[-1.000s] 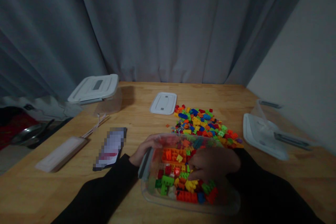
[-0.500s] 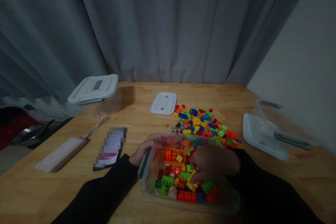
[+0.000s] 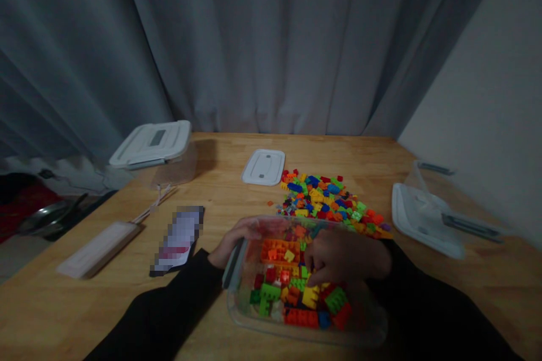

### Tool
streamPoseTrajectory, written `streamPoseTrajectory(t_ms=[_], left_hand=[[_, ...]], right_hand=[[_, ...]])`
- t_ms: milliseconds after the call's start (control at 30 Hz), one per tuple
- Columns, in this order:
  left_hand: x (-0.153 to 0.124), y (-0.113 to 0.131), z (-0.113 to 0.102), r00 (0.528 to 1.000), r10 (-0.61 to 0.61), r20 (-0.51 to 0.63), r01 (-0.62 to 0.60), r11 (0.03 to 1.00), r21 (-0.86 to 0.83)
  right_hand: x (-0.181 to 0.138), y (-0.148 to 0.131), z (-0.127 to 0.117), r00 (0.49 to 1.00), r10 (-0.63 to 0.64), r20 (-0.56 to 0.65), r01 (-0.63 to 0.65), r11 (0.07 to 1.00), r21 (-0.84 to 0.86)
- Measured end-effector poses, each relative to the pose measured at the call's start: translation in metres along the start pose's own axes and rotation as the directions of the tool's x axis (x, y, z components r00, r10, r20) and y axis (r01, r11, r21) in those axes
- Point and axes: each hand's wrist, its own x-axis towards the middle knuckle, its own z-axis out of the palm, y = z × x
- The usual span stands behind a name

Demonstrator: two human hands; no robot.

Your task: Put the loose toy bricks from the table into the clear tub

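— Where was your clear box of bricks?

— Right in front of you on the wooden table. Your left hand gripped its side so it stayed put.

— And the right hand?

— Inside, fingers curled down among the bricks. I couldn't tell if it held one.

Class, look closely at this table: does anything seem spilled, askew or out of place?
Yes. A heap of bricks lies loose on the table, behind the clear tub that holds the rest. A white lid lies apart from any tub. The left hand grips the tub's rim; the right hand is among the bricks inside.
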Motion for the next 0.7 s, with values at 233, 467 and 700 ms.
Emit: streamPoseTrajectory(t_ms=[233, 467, 700], left_hand=[[-0.001, 0.003, 0.001, 1.000, 0.007, 0.007, -0.007, 1.000, -0.009], [-0.001, 0.006, 0.002, 0.998, -0.001, -0.057, 0.003, 0.999, 0.035], [0.000, 0.000, -0.002, 1.000, 0.002, -0.024, -0.001, 1.000, 0.014]], right_hand=[[-0.037, 0.029, -0.058, 0.946, 0.073, -0.315, 0.012, 0.966, 0.259], [-0.063, 0.112, -0.072, 0.593, 0.378, -0.712, -0.210, 0.925, 0.316], [-0.060, 0.193, -0.055, 0.622, 0.496, -0.606, -0.430, 0.863, 0.265]])
